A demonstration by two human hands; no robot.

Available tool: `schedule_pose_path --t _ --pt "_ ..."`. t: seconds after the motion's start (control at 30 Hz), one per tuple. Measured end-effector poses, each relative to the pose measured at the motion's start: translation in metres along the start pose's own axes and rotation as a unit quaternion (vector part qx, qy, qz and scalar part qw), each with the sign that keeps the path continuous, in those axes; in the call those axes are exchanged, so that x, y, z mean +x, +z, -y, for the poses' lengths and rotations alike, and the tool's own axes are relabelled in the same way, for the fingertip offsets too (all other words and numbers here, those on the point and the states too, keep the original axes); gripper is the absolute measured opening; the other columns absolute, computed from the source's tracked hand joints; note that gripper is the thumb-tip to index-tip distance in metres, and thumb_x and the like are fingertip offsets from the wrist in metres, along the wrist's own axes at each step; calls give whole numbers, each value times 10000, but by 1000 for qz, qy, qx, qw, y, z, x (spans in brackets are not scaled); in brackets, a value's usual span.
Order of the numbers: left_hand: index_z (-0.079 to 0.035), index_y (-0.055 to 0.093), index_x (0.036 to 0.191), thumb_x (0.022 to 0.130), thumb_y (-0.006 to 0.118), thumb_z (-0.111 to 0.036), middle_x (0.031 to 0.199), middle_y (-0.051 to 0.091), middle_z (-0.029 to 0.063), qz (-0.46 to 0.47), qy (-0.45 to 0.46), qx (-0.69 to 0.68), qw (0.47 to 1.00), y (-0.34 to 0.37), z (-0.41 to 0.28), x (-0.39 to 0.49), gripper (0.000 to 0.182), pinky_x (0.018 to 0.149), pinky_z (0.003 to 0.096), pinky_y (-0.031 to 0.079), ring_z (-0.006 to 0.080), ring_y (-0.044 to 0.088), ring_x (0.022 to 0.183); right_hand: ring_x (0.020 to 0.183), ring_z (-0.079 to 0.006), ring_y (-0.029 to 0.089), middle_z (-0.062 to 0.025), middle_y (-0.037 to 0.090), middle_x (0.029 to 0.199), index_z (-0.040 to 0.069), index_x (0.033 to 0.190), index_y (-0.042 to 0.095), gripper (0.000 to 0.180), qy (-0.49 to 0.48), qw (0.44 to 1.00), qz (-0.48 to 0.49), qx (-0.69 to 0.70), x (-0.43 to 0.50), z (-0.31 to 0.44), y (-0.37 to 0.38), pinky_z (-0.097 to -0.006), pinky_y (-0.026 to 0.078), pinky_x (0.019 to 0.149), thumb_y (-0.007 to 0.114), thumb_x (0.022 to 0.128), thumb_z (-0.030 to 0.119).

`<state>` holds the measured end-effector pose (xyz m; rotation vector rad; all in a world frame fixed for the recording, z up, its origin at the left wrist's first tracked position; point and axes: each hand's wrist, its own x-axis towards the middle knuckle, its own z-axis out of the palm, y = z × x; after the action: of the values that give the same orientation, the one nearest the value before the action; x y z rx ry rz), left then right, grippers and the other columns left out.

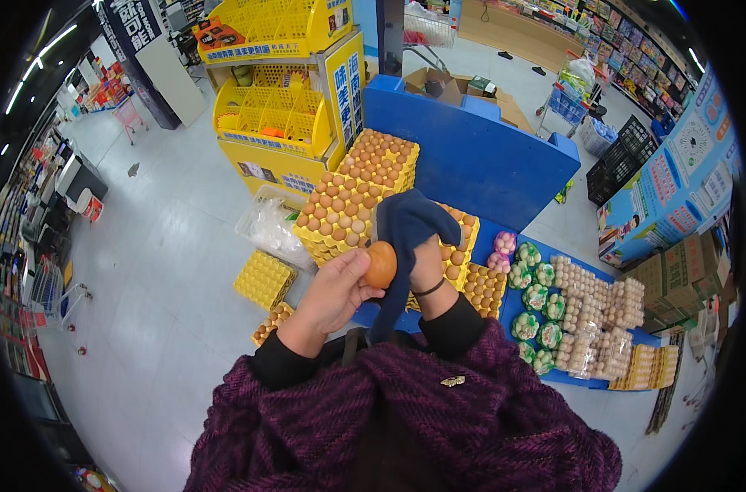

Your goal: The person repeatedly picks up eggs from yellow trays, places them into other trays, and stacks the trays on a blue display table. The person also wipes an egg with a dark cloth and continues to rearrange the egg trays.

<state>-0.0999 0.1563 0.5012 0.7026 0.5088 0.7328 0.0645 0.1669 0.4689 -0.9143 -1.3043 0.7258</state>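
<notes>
My left hand (339,288) holds a brown egg (381,265) between thumb and fingers, in front of my body. Close on its right, my right hand (427,265) grips a dark blue cloth (410,224), which drapes over the hand and hangs down beside the egg. The fingers of that hand are largely hidden by the cloth. Beyond both hands stand stacked yellow trays of brown eggs (336,209), and a lower tray of eggs (485,289) lies to the right of them.
Empty yellow egg trays (264,280) are stacked at the left, near a clear plastic bag (274,224). Netted eggs (535,296) and clear egg cartons (594,320) lie on the blue platform at right. A blue panel (459,154) and a yellow display rack (274,117) stand behind.
</notes>
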Motion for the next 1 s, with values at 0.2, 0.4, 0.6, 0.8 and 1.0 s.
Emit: schedule_pose_path --t 0.2,0.4,0.6,0.8,1.0 --pt "-48 534 1104 986 497 -279 967 642 72 -60 56 26 996 3 5 5 262 563 175 487 124 639 788 887 -217 579 -108 599 962 16 876 608 118 -22 978 78 -191 -11 21 8 -333 482 722 578 846 126" --pt "-41 533 1110 973 531 -261 950 636 62 -35 28 219 975 -14 10 8 259 566 166 470 113 624 781 865 -271 557 -90 586 878 52 885 603 122 -184 943 53 -272 -1 13 3 -350 453 755 611 793 131" --pt "-4 519 1150 985 492 -317 1027 621 81 14 -7 27 1000 -3 10 7 354 698 251 525 151 624 879 760 -89 518 -19 553 870 51 920 563 104 -10 999 15 35 2 -4 -3 -205 413 592 506 865 -16" --pt "-17 519 1163 977 521 -272 982 624 45 -61 4 33 998 -7 9 13 316 734 231 520 123 622 853 839 -282 557 -120 589 899 31 881 573 143 -152 963 74 -211 -10 6 10 -345 453 769 587 784 135" --pt "-12 551 1129 944 586 -222 987 624 40 -10 18 147 989 -25 14 14 282 728 209 506 104 615 849 820 -329 556 -143 588 819 53 768 568 148 -108 954 68 -272 -2 15 0 -402 452 727 597 719 189"
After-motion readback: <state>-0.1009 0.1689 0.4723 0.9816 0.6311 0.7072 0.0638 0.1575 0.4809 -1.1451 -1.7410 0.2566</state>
